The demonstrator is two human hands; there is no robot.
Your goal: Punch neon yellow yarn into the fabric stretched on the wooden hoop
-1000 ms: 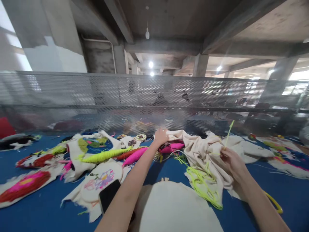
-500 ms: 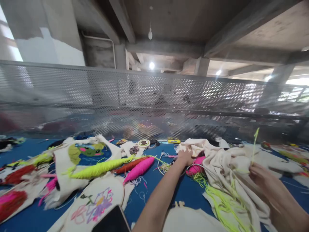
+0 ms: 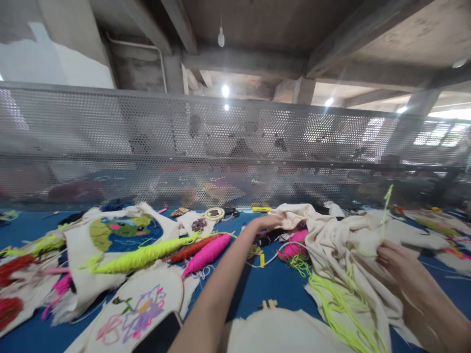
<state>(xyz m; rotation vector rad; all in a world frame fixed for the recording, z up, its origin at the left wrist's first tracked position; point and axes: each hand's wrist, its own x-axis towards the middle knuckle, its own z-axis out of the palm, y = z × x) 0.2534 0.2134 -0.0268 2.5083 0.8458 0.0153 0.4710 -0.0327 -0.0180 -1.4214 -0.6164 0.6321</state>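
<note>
My left hand (image 3: 270,223) reaches far forward, its fingers closed at the left edge of a rumpled cream cloth (image 3: 331,235). Just below that edge lies a bundle of bright pink yarn (image 3: 294,245). On the right, my right hand (image 3: 399,264) has its fingertips pinched together on a strand of neon yellow-green yarn (image 3: 385,211), whose end stands up above the fingers. Loose neon yarn (image 3: 331,304) trails down over the cloth. Close to me lies an embroidery hoop (image 3: 279,333) with plain cream fabric.
To the left are a flower-embroidered hoop (image 3: 143,304), a dark phone (image 3: 158,336), a yellow yarn bundle (image 3: 147,255), a pink yarn bundle (image 3: 206,255) and a fabric with a green figure (image 3: 132,228). A perforated metal screen (image 3: 221,147) stands behind the blue table (image 3: 246,294).
My left hand has moved left and slightly away from me, baring more of the pink yarn. A small yellow piece now shows near the white cord. My right hand keeps its pinch.
</note>
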